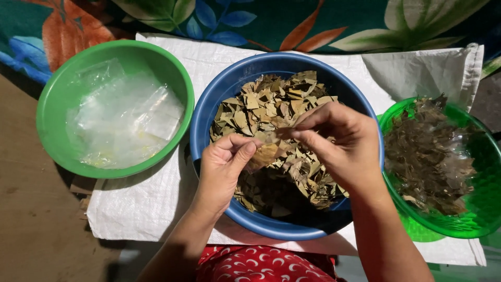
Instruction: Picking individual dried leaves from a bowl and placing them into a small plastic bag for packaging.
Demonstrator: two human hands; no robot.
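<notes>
Sorting looks to be the step in hand: over the blue basin (pixel 209 141) of dried leaf pieces (pixel 276 104), your left hand (pixel 224 167) and right hand (pixel 339 146) both pinch one tan leaf (pixel 267 151). Left of the basin sits a green bowl (pixel 57 89) of clear bags (pixel 125 117); right of it, a green basket (pixel 488 156) of darker leaves. Next, judge which side this leaf belongs to, keeping your pinch light, since it looks brittle.

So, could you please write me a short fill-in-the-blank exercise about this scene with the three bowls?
1. Both hands, left hand and right hand, work above the round ____ plastic basin of dried leaf pieces.
2. The opaque green plastic bowl holds clear ____ bags.
3. The translucent green bowl sits at the person's ____ side.

Missing words: blue; plastic; right
</notes>
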